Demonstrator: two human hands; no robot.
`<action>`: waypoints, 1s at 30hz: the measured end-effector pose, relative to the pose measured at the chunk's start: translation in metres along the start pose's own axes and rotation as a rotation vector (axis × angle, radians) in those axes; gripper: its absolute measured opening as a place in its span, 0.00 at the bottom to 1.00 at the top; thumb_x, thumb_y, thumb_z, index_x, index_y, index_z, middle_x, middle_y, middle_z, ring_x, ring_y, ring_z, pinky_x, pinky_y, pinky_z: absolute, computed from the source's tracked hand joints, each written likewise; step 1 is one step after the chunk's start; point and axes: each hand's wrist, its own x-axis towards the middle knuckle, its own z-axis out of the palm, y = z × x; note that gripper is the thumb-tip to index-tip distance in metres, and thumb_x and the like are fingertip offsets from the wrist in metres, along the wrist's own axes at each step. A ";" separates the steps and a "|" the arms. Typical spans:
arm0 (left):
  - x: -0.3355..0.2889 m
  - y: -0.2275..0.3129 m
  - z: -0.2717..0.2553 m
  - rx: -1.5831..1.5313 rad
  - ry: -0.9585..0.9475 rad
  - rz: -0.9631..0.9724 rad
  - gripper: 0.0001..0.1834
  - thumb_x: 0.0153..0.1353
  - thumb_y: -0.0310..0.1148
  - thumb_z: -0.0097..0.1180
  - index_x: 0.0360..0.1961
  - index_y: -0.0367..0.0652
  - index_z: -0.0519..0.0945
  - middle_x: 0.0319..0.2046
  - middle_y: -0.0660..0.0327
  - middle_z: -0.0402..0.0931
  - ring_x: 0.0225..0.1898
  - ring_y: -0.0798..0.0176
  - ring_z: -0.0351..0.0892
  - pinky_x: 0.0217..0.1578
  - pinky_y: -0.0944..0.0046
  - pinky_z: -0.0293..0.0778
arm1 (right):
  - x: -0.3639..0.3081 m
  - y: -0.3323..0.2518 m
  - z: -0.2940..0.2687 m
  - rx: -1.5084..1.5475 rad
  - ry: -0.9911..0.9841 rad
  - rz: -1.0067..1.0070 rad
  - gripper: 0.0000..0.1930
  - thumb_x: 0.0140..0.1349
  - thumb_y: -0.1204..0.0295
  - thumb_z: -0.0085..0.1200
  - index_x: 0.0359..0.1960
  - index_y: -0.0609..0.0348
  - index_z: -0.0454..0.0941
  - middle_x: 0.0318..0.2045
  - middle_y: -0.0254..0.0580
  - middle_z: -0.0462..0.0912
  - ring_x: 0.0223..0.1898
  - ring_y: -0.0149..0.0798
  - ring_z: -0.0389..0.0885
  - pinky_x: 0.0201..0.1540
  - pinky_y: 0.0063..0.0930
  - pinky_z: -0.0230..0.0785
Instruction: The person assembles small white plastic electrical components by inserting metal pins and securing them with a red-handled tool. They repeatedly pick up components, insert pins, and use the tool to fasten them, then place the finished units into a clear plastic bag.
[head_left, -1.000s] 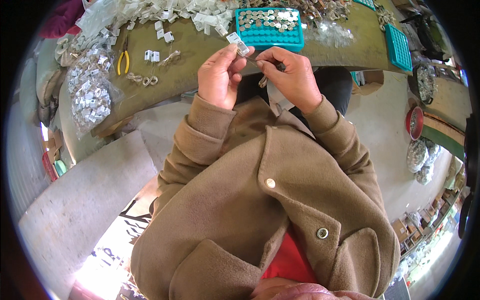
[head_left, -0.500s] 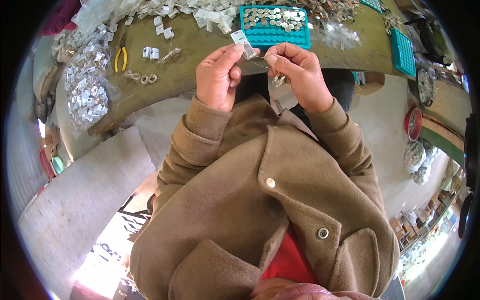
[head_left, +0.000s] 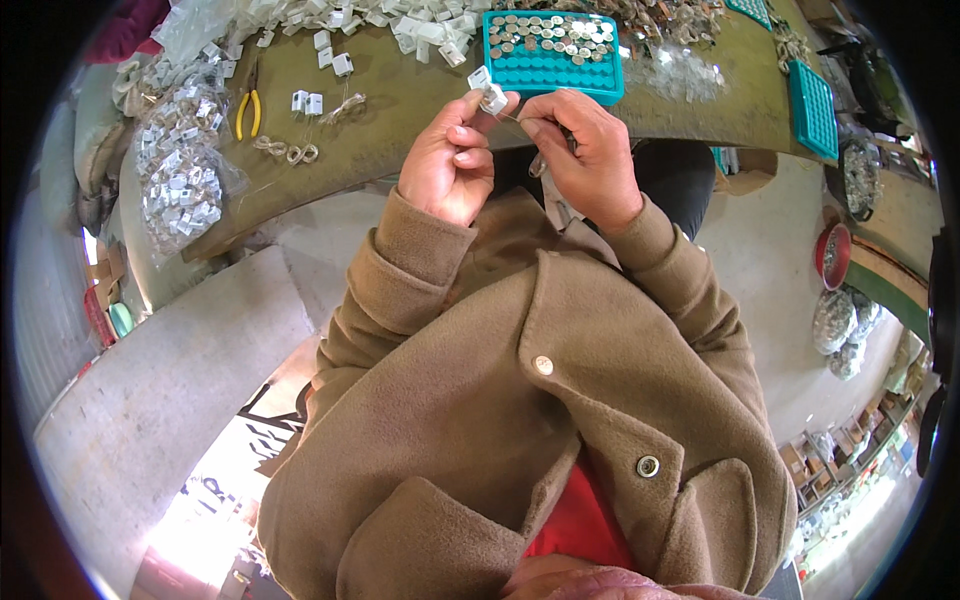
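Note:
Above the table's near edge, my left hand [head_left: 452, 165] pinches a small white plastic case [head_left: 492, 97] between thumb and forefinger, the other fingers curled loosely. Close beside it on the right, my right hand [head_left: 588, 155] is closed, thumb against forefinger, on a thin wire [head_left: 511, 118] that runs to the case. A small coil of the wire [head_left: 538, 166] hangs under the right hand. Exactly where the wire meets the case is too small to make out. Beyond both hands sits a teal tray [head_left: 555, 80] with rows of round metallic discs.
On the green table [head_left: 370, 140] lie yellow-handled pliers [head_left: 248, 112], two white cases [head_left: 307, 102] and wire coils [head_left: 300, 153]. A bag of white parts [head_left: 180, 190] slumps at the left edge. White cases [head_left: 430, 35] heap at the back. Another teal tray [head_left: 812, 110] is at right.
The white case has turned in my left fingers and sits slightly lower. My right hand has rolled and moved a little left, and its wire coil hangs less in view.

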 end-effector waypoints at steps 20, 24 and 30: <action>0.008 -0.009 0.000 0.563 -0.031 0.173 0.15 0.68 0.31 0.54 0.53 0.35 0.76 0.46 0.52 0.82 0.42 0.69 0.84 0.37 0.74 0.83 | 0.012 0.018 -0.041 -0.231 0.238 0.095 0.03 0.58 0.76 0.59 0.34 0.58 0.81 0.29 0.44 0.80 0.28 0.46 0.80 0.31 0.34 0.72; 0.007 -0.016 0.003 0.751 -0.054 0.190 0.11 0.67 0.29 0.54 0.48 0.37 0.79 0.44 0.56 0.83 0.41 0.68 0.84 0.35 0.73 0.80 | 0.027 0.032 -0.047 -0.417 0.233 0.037 0.02 0.59 0.73 0.58 0.33 0.56 0.81 0.29 0.42 0.80 0.29 0.49 0.80 0.31 0.36 0.72; 0.012 -0.033 0.000 0.849 -0.090 0.153 0.09 0.67 0.29 0.53 0.45 0.38 0.79 0.37 0.60 0.82 0.34 0.72 0.81 0.36 0.72 0.78 | 0.034 0.043 -0.037 -0.567 0.164 0.002 0.04 0.59 0.73 0.59 0.35 0.55 0.82 0.31 0.40 0.80 0.30 0.47 0.81 0.32 0.35 0.73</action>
